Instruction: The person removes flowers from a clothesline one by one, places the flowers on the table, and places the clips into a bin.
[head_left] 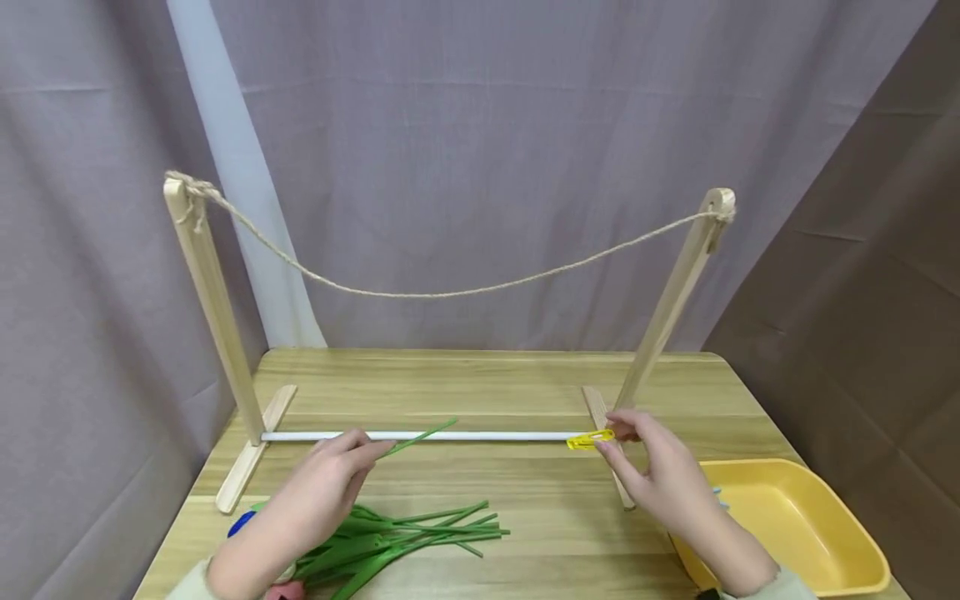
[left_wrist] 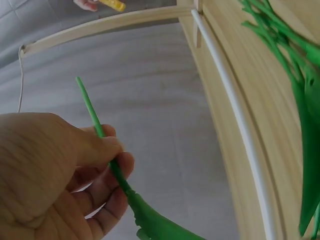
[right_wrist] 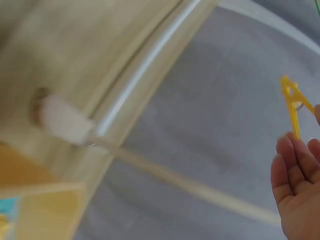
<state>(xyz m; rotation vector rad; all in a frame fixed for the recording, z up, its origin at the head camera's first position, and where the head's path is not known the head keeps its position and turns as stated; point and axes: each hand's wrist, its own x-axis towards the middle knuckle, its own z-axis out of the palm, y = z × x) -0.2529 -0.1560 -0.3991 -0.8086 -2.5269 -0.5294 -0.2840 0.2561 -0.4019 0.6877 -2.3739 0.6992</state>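
My left hand (head_left: 326,471) pinches a thin green stem (left_wrist: 90,103) between thumb and fingers. Below the grip the stem widens into a green leaf (left_wrist: 162,222); its far end is out of the left wrist view. In my right hand (head_left: 660,471) a yellow clothespin (head_left: 590,439) is held by its legs between thumb and fingers, its tip pointing left. The right wrist view shows the clothespin (right_wrist: 293,100) with its legs spread apart. Both hands are raised below a twine line (head_left: 427,295) that sags between two wooden posts.
Several artificial flowers with green stems (head_left: 420,533) lie at the table's front left. A yellow tub (head_left: 795,525) stands at the right with small blue things inside. The left post (head_left: 225,333) and right post (head_left: 667,308) stand on wooden feet, joined by a white rod (head_left: 495,436).
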